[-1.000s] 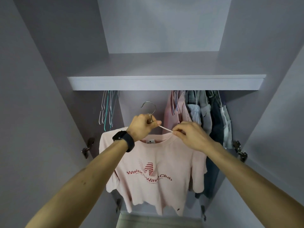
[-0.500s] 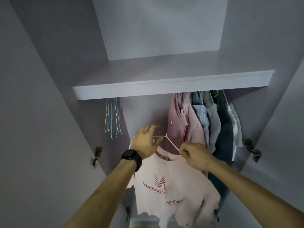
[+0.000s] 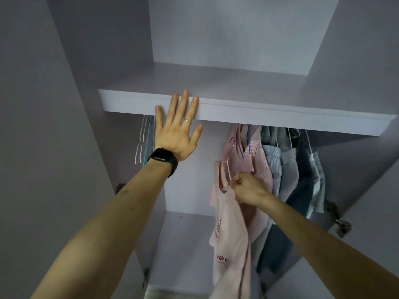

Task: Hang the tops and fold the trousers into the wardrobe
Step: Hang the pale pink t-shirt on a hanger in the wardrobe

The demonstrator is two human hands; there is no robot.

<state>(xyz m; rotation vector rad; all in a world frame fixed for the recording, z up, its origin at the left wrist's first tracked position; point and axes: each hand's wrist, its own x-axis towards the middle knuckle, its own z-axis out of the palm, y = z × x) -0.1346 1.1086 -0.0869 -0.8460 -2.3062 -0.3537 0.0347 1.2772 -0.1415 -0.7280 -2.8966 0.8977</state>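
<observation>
Hanging limp from its thin hanger (image 3: 226,167), the pink T-shirt (image 3: 231,244) looks light and soft. It will sag and slide wherever the cloth is grabbed, so the stiff hanger near the neck is the sensible place to hold. That is where the right hand (image 3: 248,188) is: curled tight, pinching the hanger's shoulder and the collar together, with the shirt dangling below it, turned edge-on. Just past that hand, on its outer side, the row of hung clothes (image 3: 280,165) is packed close and touches the shirt. Whether the hook sits on the rail I cannot tell — the shelf (image 3: 280,117) hides it. The left hand (image 3: 177,134) is wide open, fingers straight and spread, pressed flat against the shelf's front edge and holding nothing. Bare hangers (image 3: 143,143) dangle just beyond its little-finger side.
</observation>
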